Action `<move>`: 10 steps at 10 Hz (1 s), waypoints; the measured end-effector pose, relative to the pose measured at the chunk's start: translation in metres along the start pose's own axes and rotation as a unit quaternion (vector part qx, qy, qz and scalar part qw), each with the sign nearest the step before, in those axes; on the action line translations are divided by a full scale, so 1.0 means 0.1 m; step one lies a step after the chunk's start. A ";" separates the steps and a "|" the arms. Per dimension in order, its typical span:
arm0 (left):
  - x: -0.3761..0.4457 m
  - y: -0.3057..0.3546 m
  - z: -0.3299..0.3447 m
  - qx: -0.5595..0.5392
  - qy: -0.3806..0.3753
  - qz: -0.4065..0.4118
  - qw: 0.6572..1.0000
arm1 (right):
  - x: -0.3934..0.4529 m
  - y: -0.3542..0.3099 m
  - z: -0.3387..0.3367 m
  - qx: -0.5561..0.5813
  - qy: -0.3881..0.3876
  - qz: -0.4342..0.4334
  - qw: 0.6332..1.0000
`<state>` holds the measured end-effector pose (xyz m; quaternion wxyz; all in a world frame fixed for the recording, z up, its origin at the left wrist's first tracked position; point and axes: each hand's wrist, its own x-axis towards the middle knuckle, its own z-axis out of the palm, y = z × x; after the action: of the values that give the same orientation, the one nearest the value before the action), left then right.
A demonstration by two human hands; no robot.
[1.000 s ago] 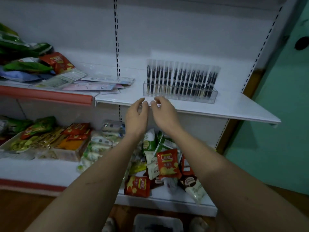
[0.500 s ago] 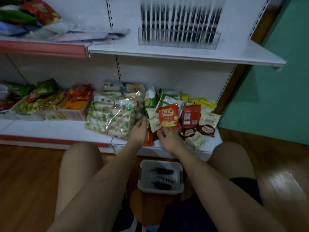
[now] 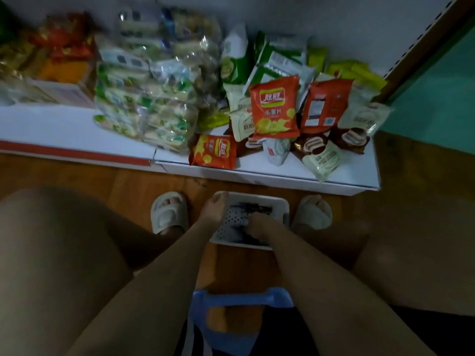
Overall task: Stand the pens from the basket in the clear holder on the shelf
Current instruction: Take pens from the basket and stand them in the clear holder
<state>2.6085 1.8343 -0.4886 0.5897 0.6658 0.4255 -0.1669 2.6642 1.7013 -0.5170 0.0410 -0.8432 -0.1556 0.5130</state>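
Observation:
A white perforated basket (image 3: 281, 205) stands on the wooden floor between my feet. Dark pens (image 3: 254, 208) lie in it. My left hand (image 3: 214, 210) sits on the basket's left rim with its fingers curled over the edge. My right hand (image 3: 258, 227) is down inside the basket, its fingers closed over the dark pens near the front; the grip itself is blurred. The clear holder and the upper shelf are out of view.
The low white shelf (image 3: 282, 173) just beyond the basket is piled with snack packets (image 3: 273, 109). My slippered feet (image 3: 168, 214) flank the basket and my knees fill both sides. A blue stool (image 3: 241, 301) is under me. A green wall (image 3: 437, 98) is at the right.
My view has dropped from the upper shelf and holder to the floor. Both hands came down from the shelf edge, past the snacks, to the basket.

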 end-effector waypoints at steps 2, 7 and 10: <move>0.43 -0.35 0.17 0.030 -0.047 -0.039 0.998 | 0.61 0.30 0.27 -0.023 0.043 0.006 0.999; 0.90 -0.48 0.43 -0.090 0.022 -0.055 0.994 | 1.10 0.47 0.49 0.016 0.089 -0.030 0.995; 0.56 -0.13 0.24 -0.053 0.049 0.047 0.996 | 0.55 0.22 -0.01 0.188 0.118 -0.134 0.966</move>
<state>2.6379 1.8321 -0.5433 0.6099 0.6601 0.4305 -0.0832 2.6932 1.6975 -0.5682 0.2851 -0.8462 -0.1621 0.4200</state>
